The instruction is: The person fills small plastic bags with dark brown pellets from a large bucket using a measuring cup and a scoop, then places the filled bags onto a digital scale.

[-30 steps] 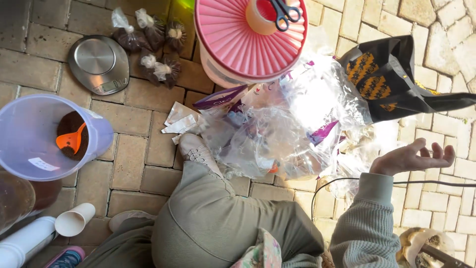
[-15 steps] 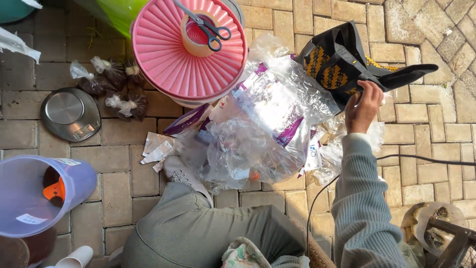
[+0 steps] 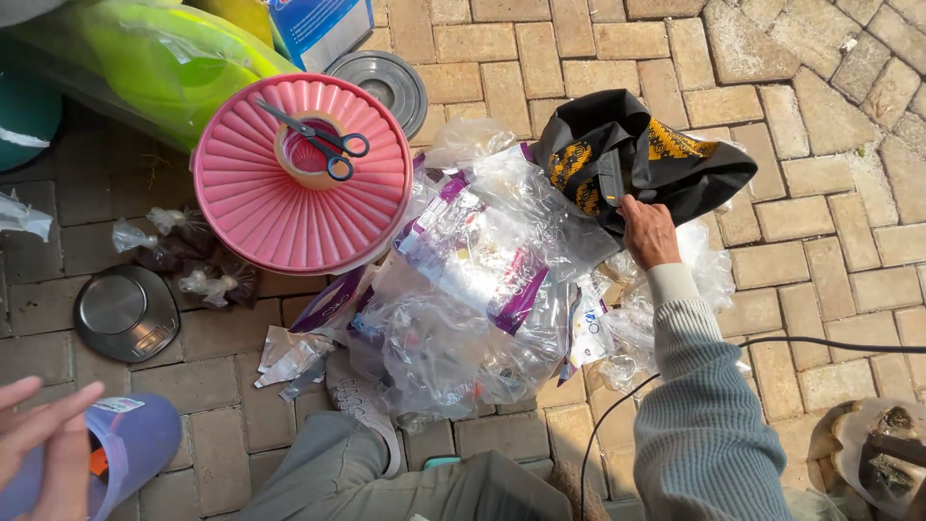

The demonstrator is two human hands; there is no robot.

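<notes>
Head view: right hand (image 3: 648,232) is reaching out over the plastic pile (image 3: 482,299), fingers curled and gripping the near edge of the black bag (image 3: 627,154). Bag is lying crumpled on the paving, upper right of the pile, yellow pattern showing. Its long axis is running left to right, with the tapered end pointing right and away from the pile.

Left hand (image 3: 43,444) is sitting at the bottom-left edge, fingers held loosely together, gripping nothing. It is overlapping the purple jug (image 3: 130,449); can't tell if touching.

Pink lid (image 3: 301,174) is lying left of the pile, with a tape roll (image 3: 307,154) on it and scissors (image 3: 318,145) across the roll, handles pointing lower right. Steel dish (image 3: 125,311) is sitting just below-left of the lid.
</notes>
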